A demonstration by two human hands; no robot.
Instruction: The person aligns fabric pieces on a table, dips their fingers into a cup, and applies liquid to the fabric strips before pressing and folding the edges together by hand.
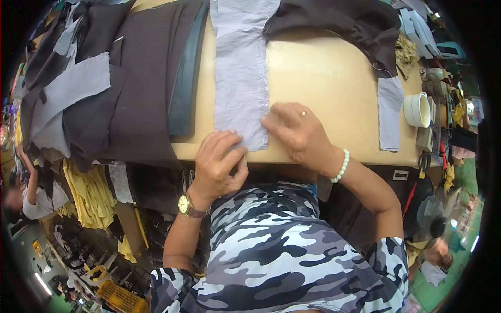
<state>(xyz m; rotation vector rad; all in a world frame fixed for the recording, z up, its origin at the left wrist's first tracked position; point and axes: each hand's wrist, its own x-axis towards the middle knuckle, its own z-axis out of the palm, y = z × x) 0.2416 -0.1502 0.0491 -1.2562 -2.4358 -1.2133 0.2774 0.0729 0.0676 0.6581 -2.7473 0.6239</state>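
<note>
The grey strip (240,86) looks light, limp, best pinched by its edges, where left hand (218,161) and right hand (300,133) curl, grips unclear.

The desk (323,83) has a smooth, pale yellow top that catches some light, with a rounded near edge. Down its middle lies a long light-grey cloth strip (241,73), its lower end close to that near edge. To the left, dark brown cloth (141,78) lies in layers and reaches the near edge, with a dark blue-green piece (182,104) along its right side. At the far right, bunched dark fabric (334,20) curves round toward a small grey panel (389,112), which lies flat near the right edge.
</note>
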